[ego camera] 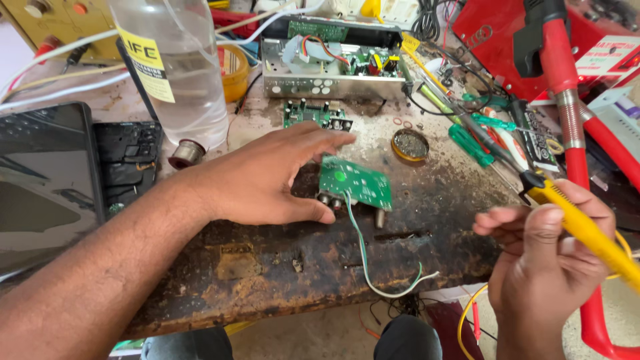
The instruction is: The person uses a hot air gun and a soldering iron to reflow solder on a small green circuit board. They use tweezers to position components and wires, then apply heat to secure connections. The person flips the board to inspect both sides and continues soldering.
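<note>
Item: small green rectangular circuit board (pixel 357 181), lying flat near the middle of the scorched, stained wooden tabletop (pixel 440 200). Its round connectors face the near edge, and a thin green and white wire pair (pixel 365 257) trails from it toward the tabletop's front edge.

Left hand (pixel 263 177): palm down, fingers spread and released, thumb tip touching the board's connector side; it grasps nothing.

Right hand (pixel 550 243): clenched around the yellow-handled soldering iron (pixel 577 220), whose dark shaft points up and away over the tool pile, well apart from the board.

Risks, as judged:
- The iron's tip sits among the loose tools and cables; if hot, it could scorch a handle or melt insulation.
- The board is only touched, not pinned; a tug on the trailing wires could slide or flip it.
- The tall clear plastic bottle (pixel 177 67) stands just behind the left wrist; a backward sweep of the arm could topple it onto the electronics.

Count:
- Loose green circuit boards: two, the second, darker one (pixel 313 115) beyond the fingertips.
- Open metal chassis with boards inside (pixel 333 67): one.
- Round brass-coloured tin of tip cleaner (pixel 409 145): one.
- Green-handled screwdrivers (pixel 470 145): at least two; the pile hides any others.
- Dark flat tablet-like device (pixel 43 180) at the left: one, with a black opened casing (pixel 127 163) just beside it.
- Bottle: one.
</note>
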Tool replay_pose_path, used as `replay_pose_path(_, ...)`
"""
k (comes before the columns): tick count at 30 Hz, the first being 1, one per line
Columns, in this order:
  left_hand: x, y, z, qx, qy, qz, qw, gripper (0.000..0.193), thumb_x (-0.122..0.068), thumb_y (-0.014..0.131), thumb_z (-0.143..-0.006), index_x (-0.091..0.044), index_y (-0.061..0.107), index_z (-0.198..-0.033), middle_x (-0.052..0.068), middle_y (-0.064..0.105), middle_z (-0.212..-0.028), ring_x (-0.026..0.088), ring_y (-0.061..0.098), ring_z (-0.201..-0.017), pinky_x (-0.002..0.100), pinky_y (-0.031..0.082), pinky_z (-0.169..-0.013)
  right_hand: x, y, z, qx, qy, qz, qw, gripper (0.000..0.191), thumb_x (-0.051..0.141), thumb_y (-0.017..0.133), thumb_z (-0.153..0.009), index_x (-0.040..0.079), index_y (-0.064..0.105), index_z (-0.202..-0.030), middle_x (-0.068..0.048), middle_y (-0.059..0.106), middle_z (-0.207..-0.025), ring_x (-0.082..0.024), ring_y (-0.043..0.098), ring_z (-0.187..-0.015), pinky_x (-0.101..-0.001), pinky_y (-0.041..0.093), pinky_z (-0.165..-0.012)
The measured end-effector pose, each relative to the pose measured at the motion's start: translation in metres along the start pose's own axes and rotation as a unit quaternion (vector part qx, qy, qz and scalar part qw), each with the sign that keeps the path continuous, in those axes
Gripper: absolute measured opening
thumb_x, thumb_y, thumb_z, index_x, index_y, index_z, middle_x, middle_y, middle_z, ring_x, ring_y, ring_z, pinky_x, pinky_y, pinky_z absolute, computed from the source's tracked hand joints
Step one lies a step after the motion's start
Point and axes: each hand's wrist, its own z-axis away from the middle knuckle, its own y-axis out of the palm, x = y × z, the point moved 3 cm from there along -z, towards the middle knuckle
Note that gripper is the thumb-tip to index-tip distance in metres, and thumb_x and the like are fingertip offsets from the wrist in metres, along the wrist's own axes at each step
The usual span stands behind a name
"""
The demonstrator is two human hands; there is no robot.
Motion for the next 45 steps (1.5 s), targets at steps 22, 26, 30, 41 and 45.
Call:
replay_pose_path(22, 0.004, -0.014, 0.006, -0.052, -0.036, -0.084, 0.994, 0.083, -0.053, 0.072, -0.08, -0.011, 0.049, -0.148, 0.017, 0.057, -0.135, 0.035, 0.05, -0.129, 0.049, 0.037, -0.109, -0.005, 0.025, -0.048, 0.088, -0.054, 0.208, 0.973, 0.008, 0.003, 0.063, -0.116, -0.005, 0.062, -0.116, -0.01, 0.069, -0.096, -0.013, 0.071, -0.081, -0.0249, 0.062, -0.076)
replay_pose_path(26, 0.002, -0.014, 0.006, -0.048, -0.039, -0.08, 0.995, 0.081, -0.054, 0.073, -0.081, -0.01, 0.049, -0.145, 0.017, 0.056, -0.137, 0.035, 0.049, -0.131, 0.048, 0.036, -0.109, -0.007, 0.02, -0.049, 0.068, -0.04, 0.19, 0.979, 0.009, 0.003, 0.063, -0.111, -0.004, 0.061, -0.117, -0.011, 0.068, -0.095, -0.013, 0.069, -0.078, -0.0257, 0.061, -0.074)
replay_pose_path(30, 0.004, -0.014, 0.005, -0.034, -0.063, -0.076, 0.994, 0.086, -0.055, 0.073, -0.079, -0.013, 0.048, -0.151, 0.016, 0.056, -0.137, 0.034, 0.047, -0.133, 0.048, 0.036, -0.109, 0.002, 0.003, -0.03, 0.034, -0.096, 0.099, 0.99, 0.012, 0.005, 0.063, -0.114, -0.005, 0.06, -0.118, -0.013, 0.066, -0.1, -0.016, 0.068, -0.08, -0.0303, 0.063, -0.075)
replay_pose_path(41, 0.004, -0.013, 0.005, -0.092, 0.006, -0.045, 0.995, 0.09, -0.046, 0.079, -0.076, -0.006, 0.044, -0.148, 0.018, 0.057, -0.134, 0.034, 0.054, -0.127, 0.047, 0.042, -0.105, -0.022, -0.03, 0.007, 0.029, -0.209, 0.024, 0.977, 0.026, 0.014, 0.073, -0.112, -0.007, 0.058, -0.112, -0.014, 0.061, -0.096, -0.021, 0.067, -0.078, -0.0341, 0.066, -0.075)
replay_pose_path(45, 0.006, -0.013, 0.005, -0.115, 0.02, -0.058, 0.991, 0.089, -0.044, 0.082, -0.078, -0.003, 0.045, -0.148, 0.02, 0.061, -0.129, 0.035, 0.056, -0.126, 0.047, 0.043, -0.105, -0.02, -0.028, 0.008, 0.034, -0.216, 0.031, 0.975, 0.029, 0.015, 0.076, -0.11, -0.007, 0.057, -0.111, -0.013, 0.061, -0.096, -0.023, 0.068, -0.079, -0.0347, 0.067, -0.076)
